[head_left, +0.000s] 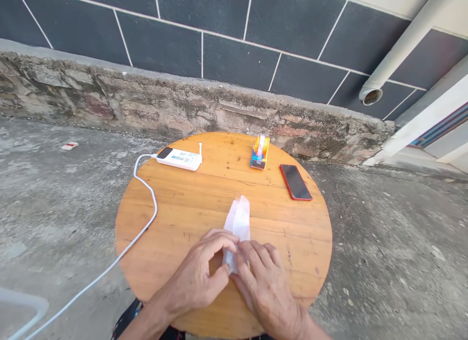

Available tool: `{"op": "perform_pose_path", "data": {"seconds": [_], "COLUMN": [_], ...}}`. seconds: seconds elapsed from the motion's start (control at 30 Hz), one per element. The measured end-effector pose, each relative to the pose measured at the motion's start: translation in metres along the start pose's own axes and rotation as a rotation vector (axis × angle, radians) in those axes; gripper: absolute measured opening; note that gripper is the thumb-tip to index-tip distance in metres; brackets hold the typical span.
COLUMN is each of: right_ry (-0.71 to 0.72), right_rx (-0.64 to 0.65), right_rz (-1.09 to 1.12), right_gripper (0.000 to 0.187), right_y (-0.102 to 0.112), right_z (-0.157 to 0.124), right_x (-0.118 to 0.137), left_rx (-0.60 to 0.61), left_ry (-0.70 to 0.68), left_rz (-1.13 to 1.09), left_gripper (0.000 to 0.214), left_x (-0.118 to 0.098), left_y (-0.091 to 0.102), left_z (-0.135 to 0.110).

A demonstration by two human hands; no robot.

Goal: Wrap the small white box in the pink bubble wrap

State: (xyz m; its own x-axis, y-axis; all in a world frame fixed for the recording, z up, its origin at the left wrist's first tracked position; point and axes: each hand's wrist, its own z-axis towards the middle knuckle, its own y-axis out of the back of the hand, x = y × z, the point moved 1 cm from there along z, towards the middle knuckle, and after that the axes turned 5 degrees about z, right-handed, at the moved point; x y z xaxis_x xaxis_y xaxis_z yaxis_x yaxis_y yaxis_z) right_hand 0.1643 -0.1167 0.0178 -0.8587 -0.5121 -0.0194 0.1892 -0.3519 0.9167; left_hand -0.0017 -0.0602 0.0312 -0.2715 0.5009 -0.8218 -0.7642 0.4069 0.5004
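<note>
The left hand [199,277] is pinching the near end of a folded white paper strip [239,218], its thumb and forefinger closed together on the paper's left edge while the other fingers are curling loosely behind. The right hand [267,287] is lying just beside it, its fingers [256,255] stretching almost straight and pressing down on the same near end; whether its thumb is gripping underneath I cannot tell. The strip is lying flat near the middle of the round wooden bench [175,208], its far end pointing away from the person.

At the far left of the bench a white power strip [180,159] is sitting, with its white cable [148,222] trailing off the left edge to the concrete floor [54,208]. At the far side an orange and blue tape dispenser [260,153] is standing, and right of it a red-edged black phone [295,182] is lying face up.
</note>
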Motion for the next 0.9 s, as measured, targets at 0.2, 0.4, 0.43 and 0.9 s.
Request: {"op": "perform_pose_path", "data": {"seconds": [0.2, 0.4, 0.43, 0.9], "right_ry": [-0.007, -0.003, -0.005, -0.048], "right_rx": [0.001, 0.001, -0.006, -0.047], "right_rz": [0.019, 0.025, 0.028, 0.091], "right_gripper": [0.024, 0.024, 0.024, 0.019], "right_y": [0.001, 0.001, 0.001, -0.001], "right_z": [0.001, 0.001, 0.002, 0.003], "right_x": [-0.002, -0.002, -0.002, -0.002], "left_rx": [-0.111, 0.001, 0.017, 0.112], "left_ry": [0.129, 0.423, 0.434, 0.406], "left_rz": [0.141, 0.384, 0.421, 0.494], "left_gripper": [0.021, 0.027, 0.028, 0.012], "left_x": [0.003, 0.012, 0.012, 0.016], "left_y": [0.009, 0.007, 0.006, 0.011], "left_z": [0.02, 0.05, 0.054, 0.059]}}
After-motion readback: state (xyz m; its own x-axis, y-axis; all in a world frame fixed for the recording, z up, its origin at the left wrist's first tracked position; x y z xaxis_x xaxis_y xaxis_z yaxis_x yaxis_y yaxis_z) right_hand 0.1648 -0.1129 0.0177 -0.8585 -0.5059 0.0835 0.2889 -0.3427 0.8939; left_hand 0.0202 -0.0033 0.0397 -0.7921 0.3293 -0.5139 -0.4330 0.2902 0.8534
